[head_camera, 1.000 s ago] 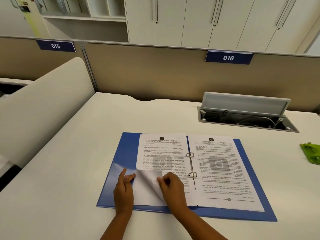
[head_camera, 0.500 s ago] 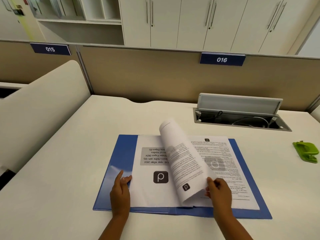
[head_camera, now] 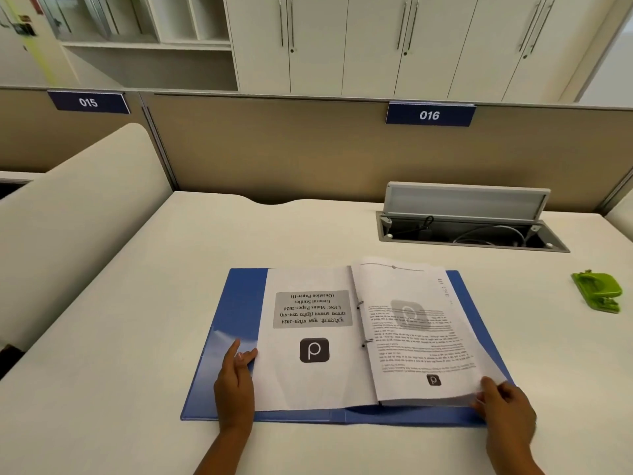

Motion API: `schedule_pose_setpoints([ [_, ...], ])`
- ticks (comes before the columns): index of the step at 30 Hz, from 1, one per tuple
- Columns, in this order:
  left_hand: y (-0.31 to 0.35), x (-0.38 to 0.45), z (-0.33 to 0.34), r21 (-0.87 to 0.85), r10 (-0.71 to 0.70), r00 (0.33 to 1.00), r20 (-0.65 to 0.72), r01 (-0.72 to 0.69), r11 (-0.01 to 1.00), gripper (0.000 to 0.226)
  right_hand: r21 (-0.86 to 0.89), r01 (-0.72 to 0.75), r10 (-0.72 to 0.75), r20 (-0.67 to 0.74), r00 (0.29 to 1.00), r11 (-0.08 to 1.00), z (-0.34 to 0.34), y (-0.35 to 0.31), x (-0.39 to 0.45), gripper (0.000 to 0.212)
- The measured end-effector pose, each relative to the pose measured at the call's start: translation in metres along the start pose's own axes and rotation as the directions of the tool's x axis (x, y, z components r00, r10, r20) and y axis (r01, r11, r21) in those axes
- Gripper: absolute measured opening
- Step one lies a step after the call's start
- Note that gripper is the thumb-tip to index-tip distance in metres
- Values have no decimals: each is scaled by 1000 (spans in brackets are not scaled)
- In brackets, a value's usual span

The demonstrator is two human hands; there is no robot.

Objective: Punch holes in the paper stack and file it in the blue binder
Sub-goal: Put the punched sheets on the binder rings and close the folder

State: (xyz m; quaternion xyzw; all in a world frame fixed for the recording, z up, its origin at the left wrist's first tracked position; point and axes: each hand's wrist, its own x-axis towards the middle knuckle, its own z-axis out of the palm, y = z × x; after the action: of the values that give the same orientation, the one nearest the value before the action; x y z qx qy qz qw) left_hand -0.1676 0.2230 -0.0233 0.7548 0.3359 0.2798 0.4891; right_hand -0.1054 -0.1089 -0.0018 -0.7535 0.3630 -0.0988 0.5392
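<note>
From the head camera, a blue binder (head_camera: 236, 303) lies open on the white counter (head_camera: 137, 303), the paper stack (head_camera: 421, 337) threaded on its rings (head_camera: 363, 323). The left hand (head_camera: 234, 389) rests on the binder's left cover, its fingers lying loosely against the title page's (head_camera: 308, 337) edge. The right hand (head_camera: 507, 406) pinches the stack's near right corner. A green hole punch (head_camera: 599, 291) sits well right of the binder.

Bright, even office light, soft shadows only. There's a pale sheen on the blue binder (head_camera: 222, 341) cover. Wide-angle bending at the edges, and the right hand (head_camera: 505, 407) is motion-blurred.
</note>
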Motion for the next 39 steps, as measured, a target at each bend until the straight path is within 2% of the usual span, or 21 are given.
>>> schedule_pose_setpoints([
  [2, 0, 0, 0, 9, 4, 1000, 2, -4, 1000, 50, 19, 1, 0, -41, 999, 1000, -7, 4, 5, 22],
  [5, 0, 0, 0, 24, 5, 1000, 13, -5, 1000, 39, 64, -4, 7, -59, 998, 998, -13, 10, 10, 24],
  [11, -2, 1, 1, 22, 3, 1000, 8, -3, 1000, 36, 127, -41, 56, -116, 992, 991, -15, 27, 13, 20],
  [15, -2, 2, 2, 16, 12, 1000, 9, -13, 1000, 40, 74, 49, -34, -194, 980, 996, -15, 11, 5, 33],
  [18, 1, 1, 0, -8, 18, 1000, 20, -17, 1000, 39, 85, 186, -171, -164, 972, 979, -11, -5, 0, 28],
  [19, 1, 0, 0, -18, 31, 999, 22, -30, 999, 43, 89, 233, -220, -135, 966, 968, -8, -10, -2, 26],
  [20, 4, -1, -1, -37, 40, 999, 23, -39, 999, 58, 80, 278, -270, -101, 958, 957, -2, -13, -5, 25],
  [22, 4, -1, -2, -83, 42, 998, 35, -39, 996, 97, 44, 367, -368, 7, 930, 929, 12, -19, -17, 21],
  [24, 5, -1, -2, -108, 35, 998, 45, -29, 994, 113, 41, 444, -445, 146, 884, 895, 27, -21, -35, 22],
  [26, 8, -1, -3, -111, 35, 998, 50, -30, 993, 117, 64, 496, -489, 316, 813, 866, 42, -22, -60, 27],
  [29, 7, -1, -4, -119, 37, 998, 43, -31, 992, 116, 113, 586, -539, 558, 631, 803, 63, -18, -101, 23],
  [31, 6, -1, -4, -114, 27, 997, 68, -19, 993, 99, 127, 676, -564, 671, 480, 726, 77, -13, -121, 7],
  [32, 6, 0, -4, -96, 21, 997, 80, -13, 995, 78, 117, 718, -555, 723, 412, 686, 85, -12, -130, 8],
  [34, 0, 3, -2, -42, -21, 997, 72, 24, 999, 37, 77, 785, -497, 810, 310, 615, 104, -15, -144, 28],
  [36, -4, 5, 0, -26, -43, 997, 71, 45, 999, 28, 9, 822, -417, 865, 279, 569, 127, -21, -155, 48],
  [39, -3, 4, 0, -23, -37, 997, 74, 38, 999, 28, -100, 886, -292, 922, 253, 453, 151, -27, -169, 70],
])
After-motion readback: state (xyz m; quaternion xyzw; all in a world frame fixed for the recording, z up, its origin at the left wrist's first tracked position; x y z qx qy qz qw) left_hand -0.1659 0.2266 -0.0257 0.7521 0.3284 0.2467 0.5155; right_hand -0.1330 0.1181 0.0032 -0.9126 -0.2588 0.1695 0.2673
